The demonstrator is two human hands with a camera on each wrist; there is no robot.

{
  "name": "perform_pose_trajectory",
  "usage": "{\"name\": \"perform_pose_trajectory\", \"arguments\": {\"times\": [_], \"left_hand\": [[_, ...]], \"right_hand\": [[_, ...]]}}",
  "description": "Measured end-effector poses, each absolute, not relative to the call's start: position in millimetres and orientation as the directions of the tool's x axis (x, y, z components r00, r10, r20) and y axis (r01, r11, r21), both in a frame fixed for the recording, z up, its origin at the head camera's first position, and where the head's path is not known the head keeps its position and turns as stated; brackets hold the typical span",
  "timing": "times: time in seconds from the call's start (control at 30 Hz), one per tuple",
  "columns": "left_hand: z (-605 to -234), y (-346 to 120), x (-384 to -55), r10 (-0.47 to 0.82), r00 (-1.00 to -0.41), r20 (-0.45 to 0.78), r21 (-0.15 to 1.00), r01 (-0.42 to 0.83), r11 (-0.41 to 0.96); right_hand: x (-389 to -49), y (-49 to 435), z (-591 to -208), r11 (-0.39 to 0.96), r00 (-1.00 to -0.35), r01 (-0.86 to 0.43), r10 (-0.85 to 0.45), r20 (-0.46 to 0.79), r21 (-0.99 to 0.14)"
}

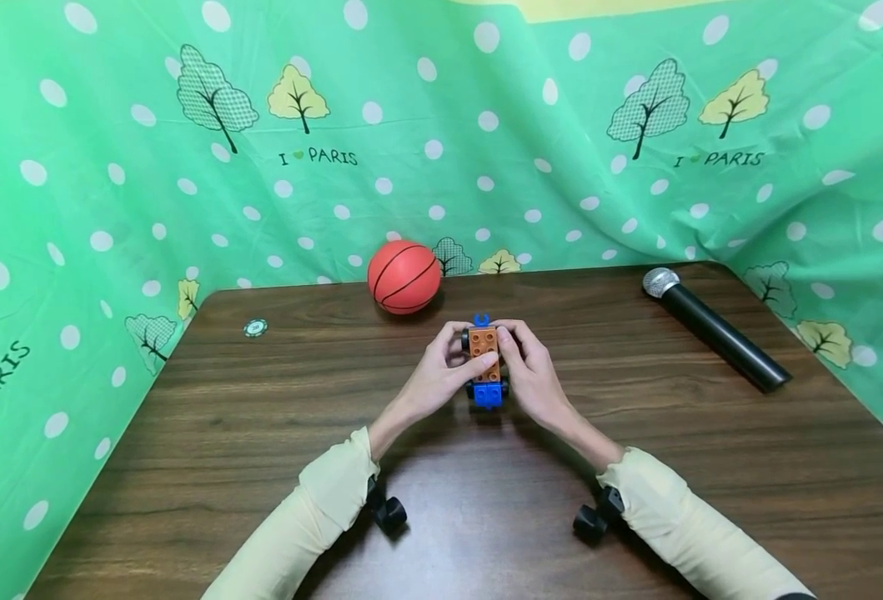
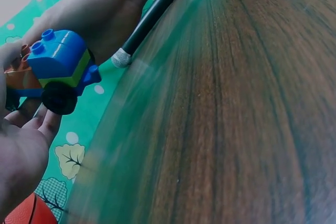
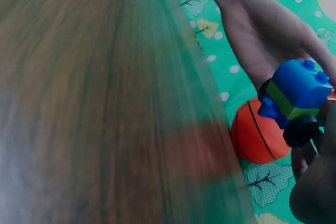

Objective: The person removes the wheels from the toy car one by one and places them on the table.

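Note:
Both hands hold a toy building-block car (image 1: 488,393) above the middle of the table. Orange studded blocks form its body, with a blue block at the near end, a blue hook at the far end and black wheels. A green layer under the blue block shows in the left wrist view on the same toy car (image 2: 59,59). My left hand (image 1: 441,371) grips the left side, its thumb lying across the orange top. From the right, my right hand (image 1: 534,375) pinches the car near its far end. In the right wrist view the toy car (image 3: 299,93) partly hides the fingers.
A red basketball-patterned ball (image 1: 403,277) sits at the table's back edge. Toward the left lies a poker chip (image 1: 255,327). A black microphone (image 1: 719,329) with a silver head lies at the right. Behind the wooden table (image 1: 261,467) hangs a green dotted cloth (image 1: 426,108).

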State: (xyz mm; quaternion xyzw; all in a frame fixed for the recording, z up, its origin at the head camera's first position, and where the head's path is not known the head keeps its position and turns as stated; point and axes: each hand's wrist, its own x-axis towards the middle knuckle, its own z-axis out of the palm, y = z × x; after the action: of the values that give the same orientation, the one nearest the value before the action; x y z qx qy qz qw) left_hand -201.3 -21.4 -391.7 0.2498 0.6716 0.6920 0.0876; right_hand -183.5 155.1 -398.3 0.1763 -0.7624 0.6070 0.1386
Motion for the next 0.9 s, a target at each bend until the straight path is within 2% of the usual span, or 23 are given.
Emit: {"name": "perform_pose_trajectory", "arguments": {"times": [0.2, 0.53, 0.9], "left_hand": [[-389.8, -25.8, -202.3, 0.464, -0.857, 0.224, 0.974, 0.213, -0.077], [-391.9, -26.3, -205.0, 0.482, -0.84, 0.25, 0.967, 0.245, -0.075], [-389.8, -22.2, -201.6, 0.476, -0.843, 0.251, 0.967, 0.243, -0.08]], "right_hand": [[-185.0, 155.3, -400.9, 0.308, -0.848, -0.524, -0.101, 0.521, -0.794], [-191.2, 159.2, -405.2, 0.388, -0.711, -0.675, -0.112, 0.695, -0.628], [-192.6, 161.2, -407.5, 0.483, -0.631, -0.709, -0.112, 0.767, -0.513]]}}
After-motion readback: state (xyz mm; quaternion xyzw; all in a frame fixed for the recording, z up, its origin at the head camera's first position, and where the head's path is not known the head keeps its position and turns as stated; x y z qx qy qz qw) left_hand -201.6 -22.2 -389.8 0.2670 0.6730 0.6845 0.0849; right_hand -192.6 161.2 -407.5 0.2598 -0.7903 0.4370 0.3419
